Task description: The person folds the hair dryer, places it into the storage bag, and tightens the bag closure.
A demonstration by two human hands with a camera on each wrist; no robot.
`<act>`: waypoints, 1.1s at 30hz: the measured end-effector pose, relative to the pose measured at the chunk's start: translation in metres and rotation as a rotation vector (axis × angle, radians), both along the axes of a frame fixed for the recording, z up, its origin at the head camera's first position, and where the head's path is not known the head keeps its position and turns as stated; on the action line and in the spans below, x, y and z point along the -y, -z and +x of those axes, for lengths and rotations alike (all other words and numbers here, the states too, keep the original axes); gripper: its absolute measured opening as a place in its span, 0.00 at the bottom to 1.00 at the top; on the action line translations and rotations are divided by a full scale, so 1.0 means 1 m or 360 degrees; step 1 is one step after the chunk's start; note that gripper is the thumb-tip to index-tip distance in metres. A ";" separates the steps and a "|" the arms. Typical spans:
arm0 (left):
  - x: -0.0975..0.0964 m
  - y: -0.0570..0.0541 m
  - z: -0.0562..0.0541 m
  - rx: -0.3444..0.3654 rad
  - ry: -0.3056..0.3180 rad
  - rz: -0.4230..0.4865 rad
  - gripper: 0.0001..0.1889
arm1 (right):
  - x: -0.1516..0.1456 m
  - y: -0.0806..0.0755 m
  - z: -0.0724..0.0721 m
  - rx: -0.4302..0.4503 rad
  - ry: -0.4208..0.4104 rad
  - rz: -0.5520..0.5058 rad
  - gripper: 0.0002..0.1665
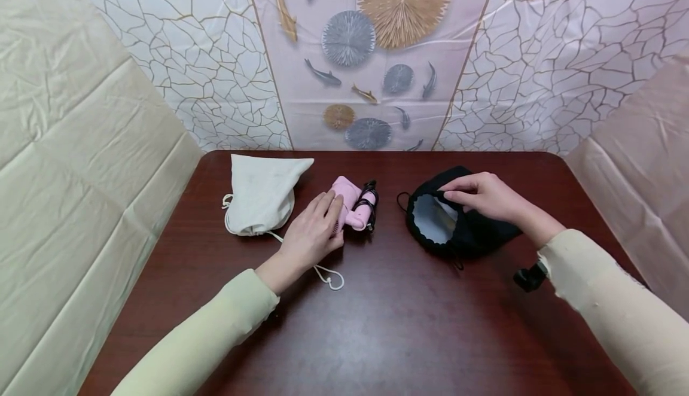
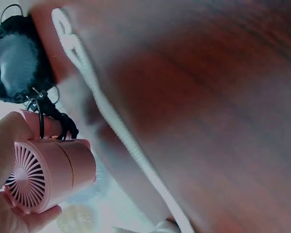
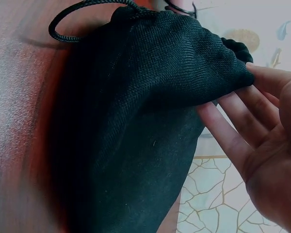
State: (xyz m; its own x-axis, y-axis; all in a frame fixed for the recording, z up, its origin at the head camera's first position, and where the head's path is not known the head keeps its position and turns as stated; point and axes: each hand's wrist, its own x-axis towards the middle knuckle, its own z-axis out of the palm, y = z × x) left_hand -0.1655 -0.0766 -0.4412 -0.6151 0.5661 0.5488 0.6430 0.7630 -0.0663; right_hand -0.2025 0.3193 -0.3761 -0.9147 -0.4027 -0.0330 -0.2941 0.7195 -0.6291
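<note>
A pink folding hair dryer with a slotted round end lies mid-table, its black cord wound round the folded handle. My left hand grips its body, thumb and fingers on either side in the left wrist view. To the right, a black drawstring bag lies with its gathered mouth gaping toward the front left, showing a pale lining. The thumb and fingers of my right hand pinch the upper rim of that mouth. In the right wrist view, the dark cloth hangs from those fingertips.
At the back left lies a white drawstring bag, its cord trailing under my left wrist toward the middle of the dark wooden table. Patterned cloth stands behind the table, with pale cloth walls at both sides.
</note>
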 end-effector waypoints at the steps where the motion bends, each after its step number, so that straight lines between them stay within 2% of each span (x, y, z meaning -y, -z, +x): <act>1: 0.000 -0.003 0.001 0.0004 0.0005 0.0016 0.37 | 0.001 -0.001 -0.001 -0.0004 0.0001 0.0002 0.17; 5: -0.002 -0.013 0.008 -0.0039 0.0068 0.0066 0.37 | 0.003 -0.004 -0.002 -0.0024 0.0000 -0.0010 0.17; 12: -0.010 -0.027 0.024 -0.0249 0.0267 0.0104 0.35 | 0.010 -0.006 -0.004 -0.0087 -0.0023 -0.0009 0.17; 15: -0.014 -0.030 0.031 -0.0300 0.0339 0.0101 0.34 | 0.013 -0.006 -0.005 -0.0131 -0.0030 -0.0004 0.16; 24: -0.022 -0.035 0.049 -0.0394 0.0445 0.0068 0.33 | 0.019 -0.008 -0.008 -0.0225 -0.0005 0.0016 0.14; 31: -0.031 -0.033 0.051 -0.0462 0.0582 0.0084 0.33 | 0.027 -0.007 -0.010 -0.0266 -0.0007 0.0003 0.13; 33: -0.033 -0.031 0.050 -0.0467 0.0589 0.0074 0.33 | 0.030 -0.007 -0.010 -0.0282 -0.0017 0.0003 0.12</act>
